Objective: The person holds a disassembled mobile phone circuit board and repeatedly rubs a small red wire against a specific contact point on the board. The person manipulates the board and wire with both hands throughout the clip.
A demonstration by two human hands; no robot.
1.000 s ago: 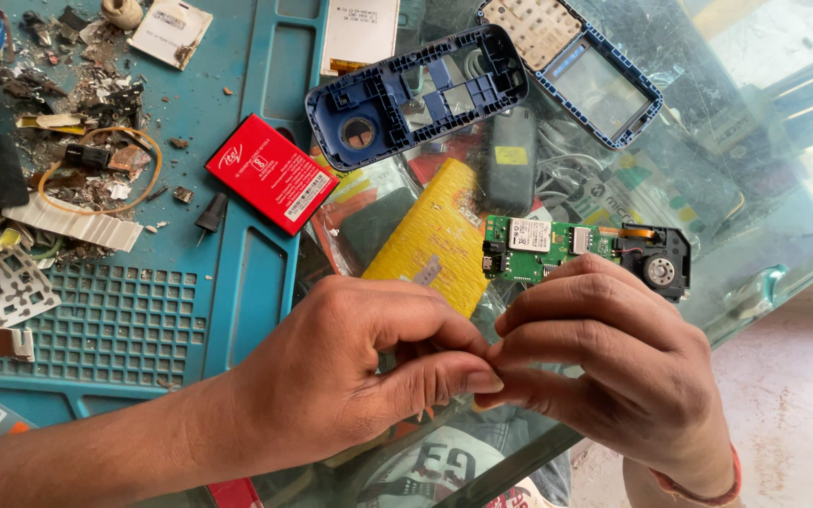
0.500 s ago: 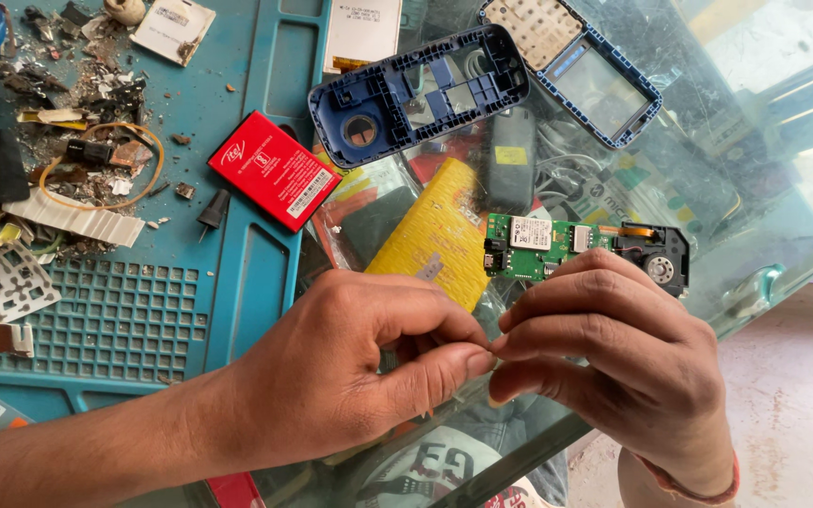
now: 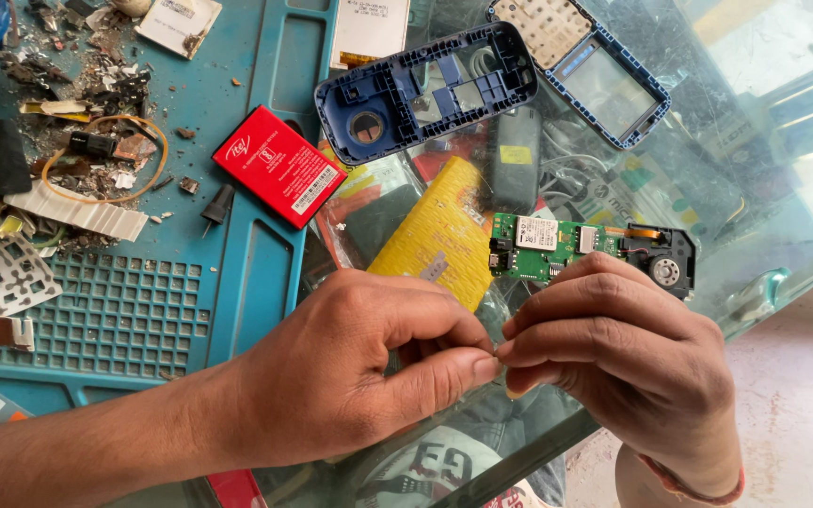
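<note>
A green circuit board [image 3: 557, 249] lies on the glass table [image 3: 783, 188], just beyond the hands. The left hand [image 3: 350, 376] and right hand [image 3: 613, 357] meet fingertip to fingertip, pinched narrow on something too small to tell. Such a pinch probably wants steady, gentle pressure.

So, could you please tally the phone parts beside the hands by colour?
Blue: 2, the rear frame and the keypad front frame.
Red: 1, the battery.
Green: 1, the circuit board.
Total: 4.
</note>
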